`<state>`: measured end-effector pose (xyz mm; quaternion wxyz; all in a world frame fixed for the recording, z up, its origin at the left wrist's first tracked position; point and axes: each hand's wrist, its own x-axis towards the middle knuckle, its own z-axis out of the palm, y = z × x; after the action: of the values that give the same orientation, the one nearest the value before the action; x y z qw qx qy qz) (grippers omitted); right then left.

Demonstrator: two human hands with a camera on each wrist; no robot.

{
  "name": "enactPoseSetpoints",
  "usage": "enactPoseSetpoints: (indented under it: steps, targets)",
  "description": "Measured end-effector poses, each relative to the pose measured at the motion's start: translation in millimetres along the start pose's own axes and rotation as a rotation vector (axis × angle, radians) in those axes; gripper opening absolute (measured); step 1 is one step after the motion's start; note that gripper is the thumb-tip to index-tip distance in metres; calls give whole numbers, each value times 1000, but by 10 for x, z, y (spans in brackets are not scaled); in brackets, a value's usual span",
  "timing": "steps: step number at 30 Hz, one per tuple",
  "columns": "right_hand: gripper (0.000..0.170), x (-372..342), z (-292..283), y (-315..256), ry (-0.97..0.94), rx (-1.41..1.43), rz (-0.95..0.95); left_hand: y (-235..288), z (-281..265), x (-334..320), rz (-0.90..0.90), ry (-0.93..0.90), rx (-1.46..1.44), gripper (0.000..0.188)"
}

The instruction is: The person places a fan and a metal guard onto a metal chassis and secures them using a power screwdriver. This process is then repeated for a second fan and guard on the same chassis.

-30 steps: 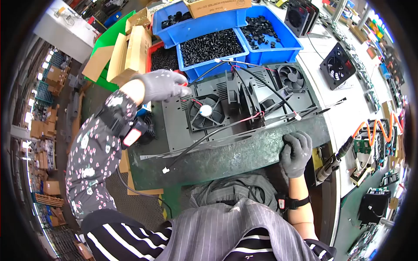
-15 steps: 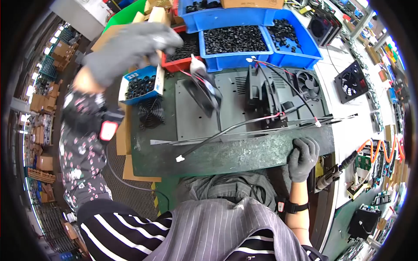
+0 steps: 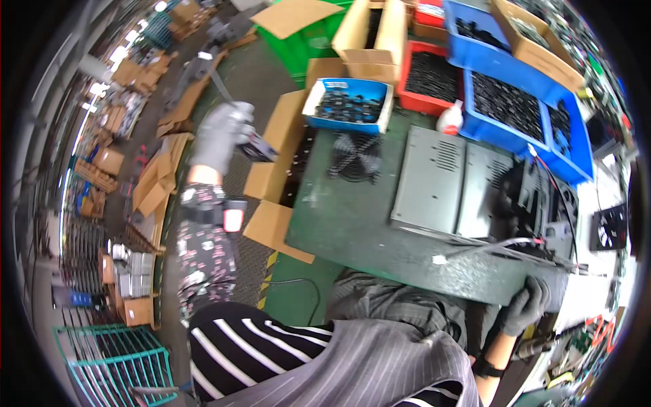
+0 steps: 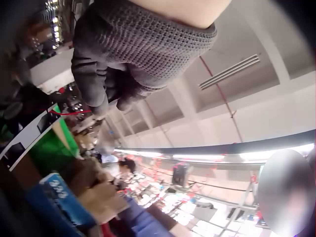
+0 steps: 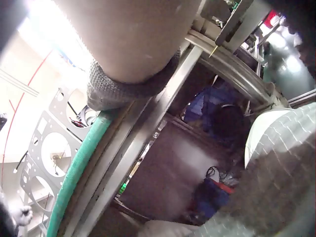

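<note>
My gloved left hand [image 3: 222,136] is raised left of the workbench, fingers pinching the red wire [image 4: 76,113] of a small square black fan [image 3: 258,147]. In the head view the fan hangs tilted beside the hand, overlapping an open carton's flap. The left wrist view shows it edge-on, with a pale stripe along its side. My gloved right hand [image 3: 527,306] rests on the bench's front right edge, fingers loosely curled and holding nothing. On the bench lies a grey perforated metal panel [image 3: 428,186] with black parts and cables on its right half.
A blue-and-white box [image 3: 347,127] of small dark parts stands on the workbench [image 3: 339,217], behind a round black fan grille [image 3: 356,157]. A white bottle [image 3: 450,119], a red bin [image 3: 426,105] and blue bins [image 3: 505,139] line the back. An open carton [image 3: 274,146] stands left of the bench.
My left hand has pulled the fan up off the metal panel and carried it left, past the bench's edge. The head view has swung left. My right hand stays on the bench edge.
</note>
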<state>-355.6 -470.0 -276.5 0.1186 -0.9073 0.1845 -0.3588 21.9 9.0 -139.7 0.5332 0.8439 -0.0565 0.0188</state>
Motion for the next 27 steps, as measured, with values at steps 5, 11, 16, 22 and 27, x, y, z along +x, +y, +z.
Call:
enactPoseSetpoints:
  steps: [5,11,16,22,27]
  targets:
    - [33,-89,25,148,-36,-12,6,-1407,138,101,-319,25,153,22]
    - [32,-140,54,298,-52,18,11,-2448,122,-83,-380,-72,484,31]
    - [24,73,-32,-109,-38,-5,106,-1904,116,-454,-340,-52,443,36]
    - [17,205,-58,-205,5,-65,73,-580,358,-510,-208,39,75,29]
    - [16,136,-136,-152,41,6,95,408,677,-502,179,-124,163,24]
